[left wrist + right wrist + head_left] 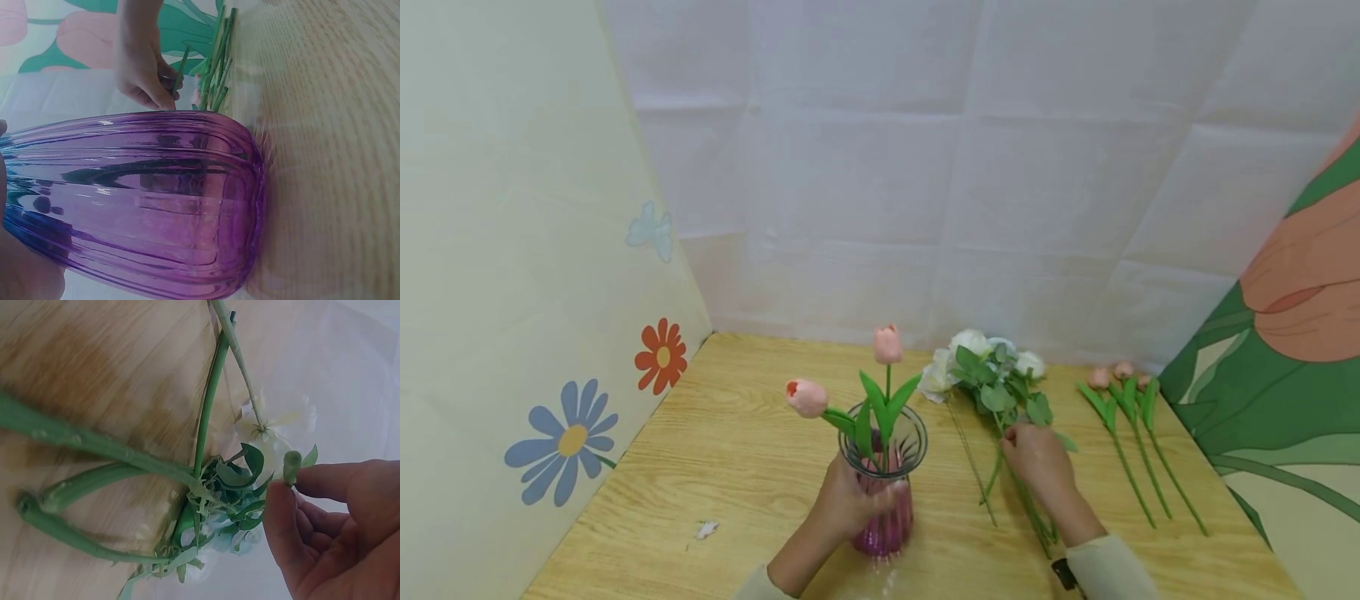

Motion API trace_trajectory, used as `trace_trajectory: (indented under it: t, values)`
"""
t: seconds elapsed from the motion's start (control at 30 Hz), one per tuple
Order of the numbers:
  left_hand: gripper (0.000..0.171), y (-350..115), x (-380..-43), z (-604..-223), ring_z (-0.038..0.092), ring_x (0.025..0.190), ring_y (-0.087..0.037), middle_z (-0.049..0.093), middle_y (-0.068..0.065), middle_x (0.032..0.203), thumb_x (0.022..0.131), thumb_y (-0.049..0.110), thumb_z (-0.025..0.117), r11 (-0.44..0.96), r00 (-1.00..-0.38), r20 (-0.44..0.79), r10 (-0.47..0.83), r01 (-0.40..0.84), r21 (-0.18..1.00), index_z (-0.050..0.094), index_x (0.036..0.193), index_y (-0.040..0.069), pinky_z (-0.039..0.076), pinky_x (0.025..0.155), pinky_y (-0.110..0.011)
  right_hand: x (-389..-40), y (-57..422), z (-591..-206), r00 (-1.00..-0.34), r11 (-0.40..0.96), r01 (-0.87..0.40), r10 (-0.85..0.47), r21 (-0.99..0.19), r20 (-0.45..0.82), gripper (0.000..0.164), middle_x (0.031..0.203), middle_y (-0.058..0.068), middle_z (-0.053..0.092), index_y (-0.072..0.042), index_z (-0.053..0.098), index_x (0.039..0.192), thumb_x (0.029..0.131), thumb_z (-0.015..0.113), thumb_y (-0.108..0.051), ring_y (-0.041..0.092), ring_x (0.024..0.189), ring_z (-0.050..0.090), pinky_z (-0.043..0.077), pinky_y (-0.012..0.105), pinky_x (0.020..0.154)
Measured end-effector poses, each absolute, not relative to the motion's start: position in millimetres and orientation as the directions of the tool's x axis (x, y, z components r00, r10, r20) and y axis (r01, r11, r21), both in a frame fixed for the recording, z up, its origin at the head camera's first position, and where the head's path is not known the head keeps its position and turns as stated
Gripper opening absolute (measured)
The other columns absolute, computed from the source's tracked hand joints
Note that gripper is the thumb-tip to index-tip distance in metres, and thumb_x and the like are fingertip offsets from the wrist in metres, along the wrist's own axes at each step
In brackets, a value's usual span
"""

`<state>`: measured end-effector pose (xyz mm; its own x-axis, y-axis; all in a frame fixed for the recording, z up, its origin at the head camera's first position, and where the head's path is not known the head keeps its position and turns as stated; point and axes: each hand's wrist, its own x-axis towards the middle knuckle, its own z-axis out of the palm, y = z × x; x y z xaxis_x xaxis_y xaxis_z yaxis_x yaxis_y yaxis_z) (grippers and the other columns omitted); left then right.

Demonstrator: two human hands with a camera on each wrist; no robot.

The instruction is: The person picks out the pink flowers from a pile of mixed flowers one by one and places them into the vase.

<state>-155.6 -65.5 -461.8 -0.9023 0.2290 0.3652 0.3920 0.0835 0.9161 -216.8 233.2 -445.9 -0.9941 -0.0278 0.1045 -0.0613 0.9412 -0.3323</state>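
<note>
My left hand (847, 498) grips a ribbed glass vase (883, 521), purple toward its base, standing on the table. Two pink artificial tulips (887, 345) with green leaves are in the vase, one upright and one leaning left over the rim. In the left wrist view the purple glass (156, 200) fills much of the picture. To the right, my right hand (1043, 468) is over a bunch of white artificial flowers (973, 367) with green leaves. Thumb and forefinger pinch a green flower stem (291, 467), its cut end facing the right wrist camera; its bloom is hidden.
Three pink tulips (1123, 400) lie side by side at the right of the wooden table (737, 433). A small white scrap (706, 529) lies at the left front. A white cloth backdrop (850, 183) and printed side panels (535, 275) enclose the table.
</note>
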Motion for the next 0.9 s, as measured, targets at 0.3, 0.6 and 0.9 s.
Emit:
trace_trajectory:
  t: [0.3, 0.6, 0.9]
  values:
    - [0.070, -66, -156, -462, 0.064, 0.114, -0.019, 0.067, -0.002, 0.121, 0.080, 0.021, 0.082, 0.072, -0.903, 0.362, 0.232, 0.387, 0.919, 0.045, 0.139, 0.011, 0.051, 0.104, -0.037, -218, 225, -450, -0.997, 0.939, -0.070, -0.051, -0.338, 0.064, 0.023, 0.101, 0.023, 0.073, 0.005, 0.072, 0.103, 0.096, 0.066, -0.016, 0.037, 0.087, 0.070, 0.059, 0.049, 0.074]
    - [0.066, -66, -156, -461, 0.064, 0.117, -0.024, 0.065, 0.001, 0.122, 0.082, 0.024, 0.082, 0.080, -0.910, 0.340, 0.238, 0.367, 0.927, 0.046, 0.137, 0.013, 0.050, 0.105, -0.038, -217, 218, -454, -0.996, 0.932, -0.071, -0.050, -0.356, 0.068, 0.022, 0.104, 0.025, 0.072, 0.004, 0.073, 0.105, 0.095, 0.065, -0.015, 0.041, 0.093, 0.069, 0.059, 0.053, 0.078]
    - [0.070, -66, -156, -461, 0.062, 0.119, -0.032, 0.065, 0.000, 0.123, 0.080, 0.026, 0.082, 0.101, -0.908, 0.348, 0.233, 0.378, 0.920, 0.044, 0.137, 0.013, 0.050, 0.106, -0.040, -216, 215, -456, -0.989, 0.935, -0.123, -0.091, -0.332, 0.113, 0.018, 0.096, 0.021, 0.074, 0.002, 0.074, 0.098, 0.094, 0.067, -0.014, 0.034, 0.082, 0.071, 0.059, 0.046, 0.067]
